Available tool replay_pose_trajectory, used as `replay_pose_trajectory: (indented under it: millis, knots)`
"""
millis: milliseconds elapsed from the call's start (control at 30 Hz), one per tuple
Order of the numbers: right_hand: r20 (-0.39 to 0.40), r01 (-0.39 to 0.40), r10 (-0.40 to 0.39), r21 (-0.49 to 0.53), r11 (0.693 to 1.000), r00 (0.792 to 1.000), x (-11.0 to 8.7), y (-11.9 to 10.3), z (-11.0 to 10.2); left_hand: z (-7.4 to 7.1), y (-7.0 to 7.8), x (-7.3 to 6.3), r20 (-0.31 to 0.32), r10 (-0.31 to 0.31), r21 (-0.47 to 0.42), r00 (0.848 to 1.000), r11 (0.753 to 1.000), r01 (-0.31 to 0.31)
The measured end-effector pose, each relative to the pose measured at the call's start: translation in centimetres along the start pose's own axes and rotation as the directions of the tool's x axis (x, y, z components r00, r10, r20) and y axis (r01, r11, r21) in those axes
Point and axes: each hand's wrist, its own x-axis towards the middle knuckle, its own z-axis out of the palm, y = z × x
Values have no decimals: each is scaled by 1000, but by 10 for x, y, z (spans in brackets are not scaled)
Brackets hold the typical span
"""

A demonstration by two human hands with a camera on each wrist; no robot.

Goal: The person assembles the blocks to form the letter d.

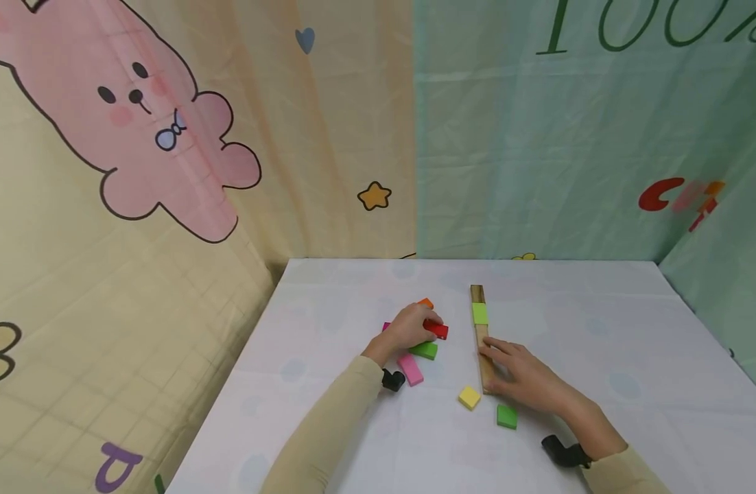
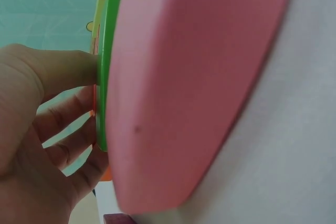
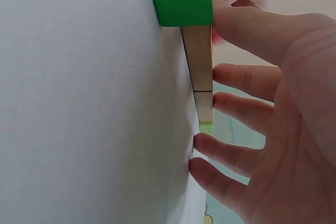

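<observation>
My left hand (image 1: 410, 326) pinches a red block (image 1: 440, 332) among loose blocks on the left. Beside it lie a green block (image 1: 424, 350), a pink block (image 1: 410, 369) and a partly covered orange block (image 1: 425, 302). The pink block (image 2: 194, 77) looms large in the left wrist view. Right of these runs a line of end-to-end blocks: plain wood (image 1: 483, 339), light green (image 1: 479, 313) and darker wood (image 1: 477, 293). With fingers spread, my right hand (image 1: 529, 377) touches the wooden part; a seam shows there in the right wrist view.
Close to the near end of the line lie a yellow block (image 1: 469, 398) and a green block (image 1: 507, 416). A magenta block (image 1: 386, 326) peeks out behind the left wrist. The white table (image 1: 600, 384) meets a printed curtain (image 1: 538, 151) at the back.
</observation>
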Motion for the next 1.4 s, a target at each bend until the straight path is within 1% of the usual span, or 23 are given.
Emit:
replay_pose_trajectory:
  millis: [200,400,600,833,1000,1233,1400]
  knots:
    - [-5,8,-8,1,1000,1000,0,0,0,4,-1,1,-9,-9,4,1000,1000,9]
    - [0,-1,1,6,1000,1000,0,0,0,6,2,3,-18,-13,6,1000,1000,13]
    - [6,-4,4,5,1000,1000,0,2,0,5,6,4,-50,-9,1,999,1000,9]
    - [8,-20,20,8,1000,1000,1,6,1,7,11,8,-99,-54,-37,994,998,51]
    - [13,-24,24,1,1000,1000,2,6,1,10,15,11,-132,-49,-15,990,999,47]
    - [10,-10,10,16,1000,1000,1,6,2,14,20,13,-156,-47,3,987,999,48]
    - [7,-8,8,15,1000,1000,0,6,3,15,22,16,-154,-66,-13,986,998,65]
